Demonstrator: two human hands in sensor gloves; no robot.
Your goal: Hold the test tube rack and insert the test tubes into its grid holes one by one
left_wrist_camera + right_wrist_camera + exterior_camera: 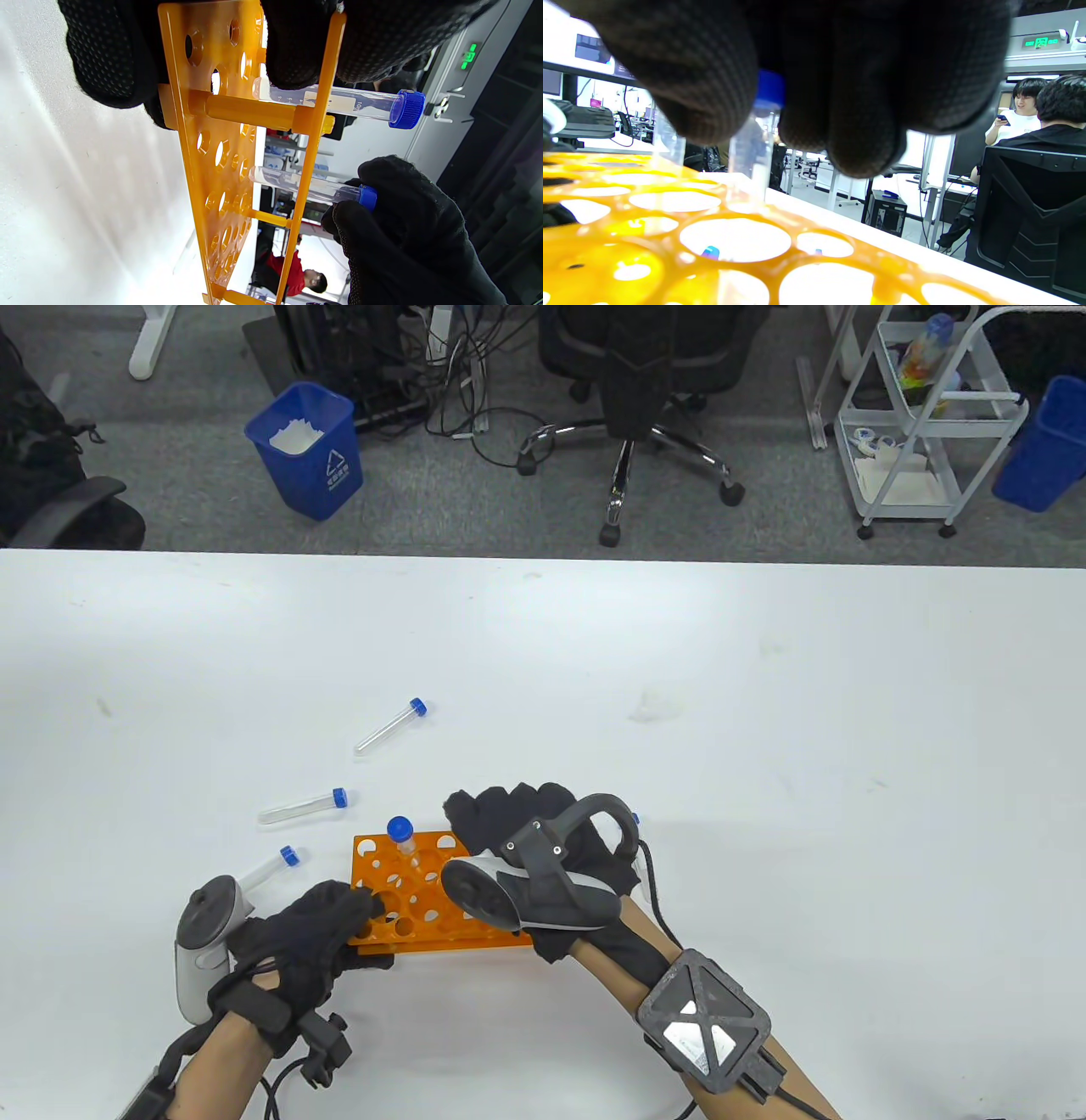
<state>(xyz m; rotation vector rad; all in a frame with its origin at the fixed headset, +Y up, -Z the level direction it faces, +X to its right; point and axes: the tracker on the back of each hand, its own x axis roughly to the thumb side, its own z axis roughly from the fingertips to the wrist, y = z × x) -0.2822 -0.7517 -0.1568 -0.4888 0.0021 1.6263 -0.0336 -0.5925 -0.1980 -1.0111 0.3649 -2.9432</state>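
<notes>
The orange test tube rack [407, 899] lies near the table's front edge. My left hand [361, 912] grips its left end; its fingers [106, 55] wrap the plates in the left wrist view. One blue-capped tube [400, 836] stands in a back hole and also shows in the left wrist view [352, 103]. My right hand [484, 814] is over the rack's right part and pinches a second tube [305, 188] by its blue cap. That tube passes through a hole in the top plate [755, 144]. It is hidden under the hand in the table view.
Three loose blue-capped tubes lie on the table left of and behind the rack: a far one [390, 727], a middle one [304, 807] and a near one [267, 869] by my left hand. A blue bit [635, 818] peeks out beyond my right hand.
</notes>
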